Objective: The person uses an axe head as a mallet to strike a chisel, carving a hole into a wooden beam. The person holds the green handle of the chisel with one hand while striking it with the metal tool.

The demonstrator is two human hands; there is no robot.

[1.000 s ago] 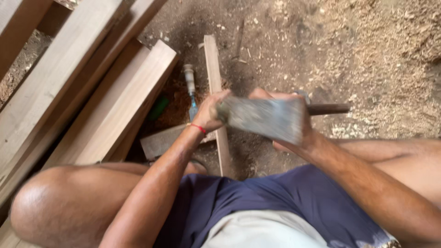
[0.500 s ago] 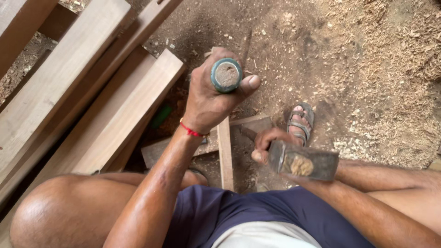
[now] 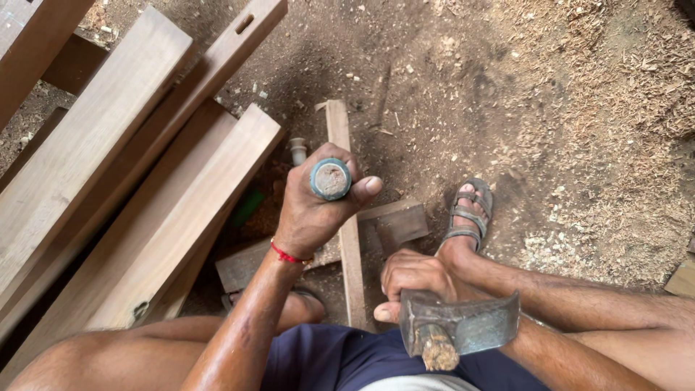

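Left hand [image 3: 311,213] sits at frame centre, fist fully wrapped around a chisel [image 3: 331,179] held near-vertical. Only its butt end shows: round wooden core with a bluish ring around it, thumb lying alongside at 3 o'clock. Blade hidden under the fist, so can't tell where the tip meets the wood. Red thread band [image 3: 288,255] on that wrist.

Right hand [image 3: 416,279] at 5 o'clock from the chisel, fingers curled tight on the handle of an axe-like hammer [image 3: 463,327]. Steel head is just below the knuckles, wood handle stub poking through the eye toward the camera. Head is clear of the chisel butt, not touching.

Under the chisel: narrow wooden strip [image 3: 346,217] running 12 to 6 o'clock, laid across a flat wooden block [image 3: 394,221] on the dirt floor [image 3: 449,94]. Sandalled foot [image 3: 467,210] at 3 o'clock of the block, just beside it.

Second tool with pale handle [image 3: 297,150] lies on the ground at 11 o'clock from the left hand. Stack of long planks [image 3: 145,181] at 9 to 10 o'clock, one with a rectangular slot [image 3: 245,24]. Wood shavings [image 3: 622,130] piled thick at 2 to 3 o'clock.
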